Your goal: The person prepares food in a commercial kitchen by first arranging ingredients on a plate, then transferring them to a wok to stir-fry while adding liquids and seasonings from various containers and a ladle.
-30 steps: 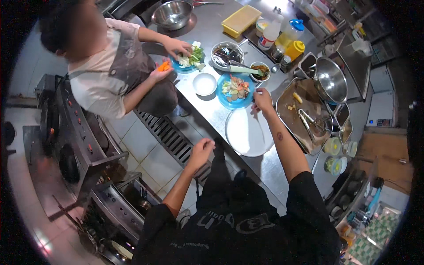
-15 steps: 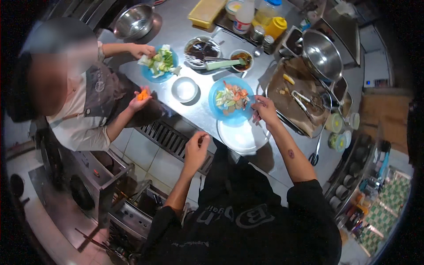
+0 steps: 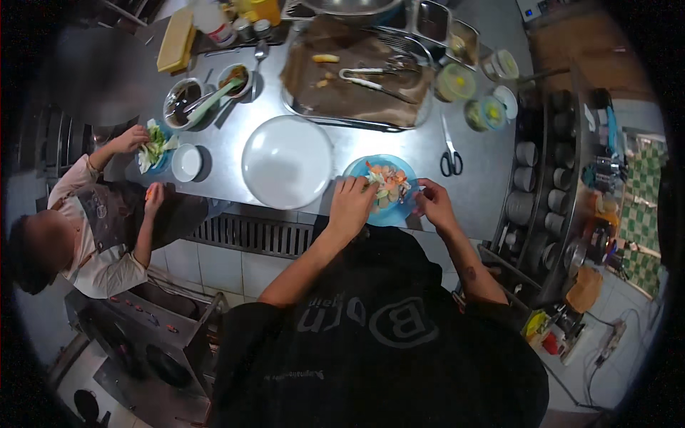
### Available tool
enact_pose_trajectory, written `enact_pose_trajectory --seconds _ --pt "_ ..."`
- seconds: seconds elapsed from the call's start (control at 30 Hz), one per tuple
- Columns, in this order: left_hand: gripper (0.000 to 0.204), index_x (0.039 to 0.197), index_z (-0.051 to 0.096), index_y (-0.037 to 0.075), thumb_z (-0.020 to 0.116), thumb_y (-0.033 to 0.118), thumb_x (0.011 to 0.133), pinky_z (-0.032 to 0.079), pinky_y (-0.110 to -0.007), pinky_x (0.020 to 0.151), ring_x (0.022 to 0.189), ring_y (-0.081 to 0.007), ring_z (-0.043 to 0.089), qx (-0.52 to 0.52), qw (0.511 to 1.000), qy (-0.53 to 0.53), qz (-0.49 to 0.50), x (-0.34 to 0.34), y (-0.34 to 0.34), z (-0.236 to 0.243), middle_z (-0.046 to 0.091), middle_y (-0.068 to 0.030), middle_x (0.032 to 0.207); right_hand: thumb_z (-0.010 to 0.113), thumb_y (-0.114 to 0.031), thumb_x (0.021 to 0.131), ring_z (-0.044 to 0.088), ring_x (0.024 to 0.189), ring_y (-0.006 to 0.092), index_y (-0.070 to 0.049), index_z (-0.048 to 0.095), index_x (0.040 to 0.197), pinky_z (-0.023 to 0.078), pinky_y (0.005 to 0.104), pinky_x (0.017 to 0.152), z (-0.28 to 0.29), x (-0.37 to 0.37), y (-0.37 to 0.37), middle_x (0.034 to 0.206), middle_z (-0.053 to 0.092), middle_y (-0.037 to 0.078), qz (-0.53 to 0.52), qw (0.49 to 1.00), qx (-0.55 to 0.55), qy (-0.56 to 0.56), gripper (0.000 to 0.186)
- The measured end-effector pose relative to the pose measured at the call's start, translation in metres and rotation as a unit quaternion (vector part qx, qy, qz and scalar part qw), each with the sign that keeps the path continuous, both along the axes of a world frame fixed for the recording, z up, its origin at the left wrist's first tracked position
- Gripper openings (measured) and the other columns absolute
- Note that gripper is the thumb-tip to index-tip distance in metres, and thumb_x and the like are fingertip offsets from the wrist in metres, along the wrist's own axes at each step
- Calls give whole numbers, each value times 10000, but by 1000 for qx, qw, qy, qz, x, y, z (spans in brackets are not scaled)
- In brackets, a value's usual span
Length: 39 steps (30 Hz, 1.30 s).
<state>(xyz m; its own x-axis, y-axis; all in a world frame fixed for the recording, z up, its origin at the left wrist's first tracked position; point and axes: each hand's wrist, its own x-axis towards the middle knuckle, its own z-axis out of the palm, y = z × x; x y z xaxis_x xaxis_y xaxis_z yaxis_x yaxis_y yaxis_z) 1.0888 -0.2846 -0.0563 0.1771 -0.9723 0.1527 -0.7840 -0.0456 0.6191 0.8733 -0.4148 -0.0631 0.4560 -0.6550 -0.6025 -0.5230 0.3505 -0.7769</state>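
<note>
A blue plate (image 3: 390,210) holding sliced vegetables and other pieces (image 3: 385,178) is at the counter's front edge, right of a large white plate (image 3: 285,160). My right hand (image 3: 435,201) grips its right rim between thumb and fingers. My left hand (image 3: 349,207) reaches over its left side, fingers curled into the food; their tips are partly hidden and what they hold cannot be made out. Black-handled scissors (image 3: 451,158) lie to the right of the blue plate.
A co-worker (image 3: 100,242) at left reaches into greens (image 3: 155,146), orange pieces in the other hand. On the steel counter (image 3: 471,200) stand a lined tray (image 3: 314,93) with tongs, sauce bowls (image 3: 182,103) and a white bowl (image 3: 187,162). Racked dishes (image 3: 526,178) stand right; a stove (image 3: 135,335) is lower left.
The view has swung round to face the counter. The blue plate has moved off the white plate to its right, in my right hand. My left hand has risen to the food on it.
</note>
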Motion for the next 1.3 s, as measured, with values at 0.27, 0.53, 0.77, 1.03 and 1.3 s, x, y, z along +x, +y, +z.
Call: enact_pose_trajectory --seconds 0.27,0.53,0.77,1.03,1.3 --pt "111 952 617 53 622 61 841 445 -433 813 921 -309 554 37 999 -14 -3 -86 -31 -19 583 -112 953 572 -43 936 579 528 86 -41 590 1175 479 244 461 -53 -88 -14 769 653 28 -19 998 -3 -59 239" --pt "95 959 565 2 574 93 933 492 -333 620 712 -217 634 53 858 476 186 -94 -17 -9 685 -144 902 693 -18 772 644 903 304 -70 537 1236 557 384 743 33 -70 -23 1086 545 140 125 926 -352 55 492" --pt "215 1059 569 18 652 94 875 495 -333 682 796 -188 619 144 894 401 138 -90 -41 -34 624 -78 869 672 18 734 618 977 375 -82 504 1269 556 465 776 27 -47 -22 1138 502 151 268 873 -397 96 569" --pt "280 1066 607 10 681 68 802 473 -463 750 830 -359 607 24 990 71 120 -105 -67 -35 602 -171 880 664 -7 737 629 905 413 -58 542 1151 544 488 755 2 -41 -22 1084 526 185 203 903 -364 102 435" --pt "216 963 609 26 711 97 787 481 -452 743 833 -358 613 2 989 84 120 -104 -77 -39 621 -157 833 674 -98 768 612 878 388 -97 550 1061 525 477 711 16 -31 -20 1008 505 176 188 911 -366 19 318"
